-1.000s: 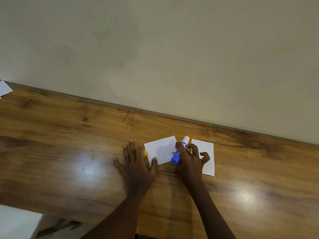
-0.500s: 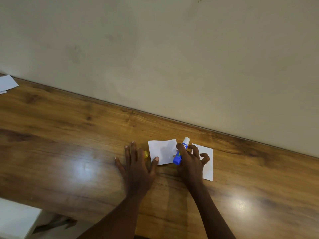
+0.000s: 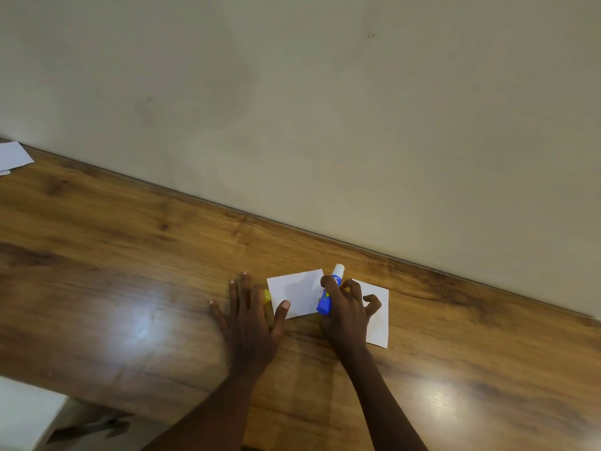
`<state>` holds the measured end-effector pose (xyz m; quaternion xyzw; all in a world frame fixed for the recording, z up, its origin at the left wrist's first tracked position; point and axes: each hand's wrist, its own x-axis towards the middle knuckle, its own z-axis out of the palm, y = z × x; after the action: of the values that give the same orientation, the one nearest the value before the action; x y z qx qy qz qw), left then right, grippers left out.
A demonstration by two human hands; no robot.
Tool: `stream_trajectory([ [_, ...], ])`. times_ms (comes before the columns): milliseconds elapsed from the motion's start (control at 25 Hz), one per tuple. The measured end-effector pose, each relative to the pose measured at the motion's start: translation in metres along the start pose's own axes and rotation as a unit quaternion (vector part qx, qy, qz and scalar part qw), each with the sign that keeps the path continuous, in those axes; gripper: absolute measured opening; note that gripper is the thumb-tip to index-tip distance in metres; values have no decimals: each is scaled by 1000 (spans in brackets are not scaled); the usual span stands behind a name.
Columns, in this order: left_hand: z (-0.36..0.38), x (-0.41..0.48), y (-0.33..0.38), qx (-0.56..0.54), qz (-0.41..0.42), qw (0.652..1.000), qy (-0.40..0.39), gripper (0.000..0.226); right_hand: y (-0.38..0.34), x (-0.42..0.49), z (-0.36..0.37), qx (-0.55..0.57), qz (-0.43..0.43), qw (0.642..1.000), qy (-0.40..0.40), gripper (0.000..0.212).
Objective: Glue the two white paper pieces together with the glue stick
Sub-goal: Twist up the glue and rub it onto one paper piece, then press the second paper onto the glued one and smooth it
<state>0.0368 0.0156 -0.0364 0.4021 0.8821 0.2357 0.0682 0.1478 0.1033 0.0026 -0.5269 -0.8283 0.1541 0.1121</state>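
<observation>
Two white paper pieces lie side by side on the wooden table [image 3: 130, 271]. The left paper [image 3: 297, 292] is pinned at its near-left corner by the thumb of my left hand [image 3: 248, 323], which lies flat with fingers spread. A small yellow cap [image 3: 266, 296] peeks out beside the index finger. My right hand [image 3: 346, 312] grips a blue glue stick [image 3: 327, 297] with a white end, tilted over the right edge of the left paper. The right paper [image 3: 377, 317] lies partly under my right hand.
A plain beige wall [image 3: 325, 109] rises right behind the table's far edge. More white paper sheets [image 3: 13, 156] lie at the far left. The table's near edge runs at the lower left, with a white surface [image 3: 22, 415] below it.
The view has shifted slightly with my head. Both hands keep the same pose on the papers; the glue stick stays over the left paper's right edge.
</observation>
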Motion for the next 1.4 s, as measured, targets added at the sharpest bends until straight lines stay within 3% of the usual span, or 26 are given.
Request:
stream_trajectory([
  [160, -3, -1, 1, -33, -11, 999, 1, 69, -5, 0, 2, 62, 27, 997, 30, 60],
  [400, -8, -3, 0, -138, -31, 990, 26, 56, -6, -11, -18, 220, 24, 975, 28, 44],
  [560, -18, -5, 13, -235, -47, 969, 58, 62, 26, -30, -53, 305, 49, 942, 130, 29],
  [680, -18, -19, 76, -264, 34, 964, 23, 60, 67, -42, -81, 379, 111, 894, 211, 35],
  [800, -5, -50, 158, -303, 139, 939, -80, 83, 110, -56, -107, 482, 162, 837, 205, 33],
  [920, 23, -79, 213, -271, 189, 932, -148, 106, 151, -68, -114, 455, 213, 843, 191, 24],
  [1000, 39, -90, 233, -229, 204, 934, -184, 108, 174, -73, -111, 436, 239, 844, 199, 25],
  [1160, 66, -93, 245, -132, 207, 944, -219, 54, 200, -79, -107, 477, 204, 831, 201, 29],
  [1400, 83, -92, 230, -52, 217, 952, -211, 54, 217, -86, -89, 424, 194, 862, 198, 30],
])
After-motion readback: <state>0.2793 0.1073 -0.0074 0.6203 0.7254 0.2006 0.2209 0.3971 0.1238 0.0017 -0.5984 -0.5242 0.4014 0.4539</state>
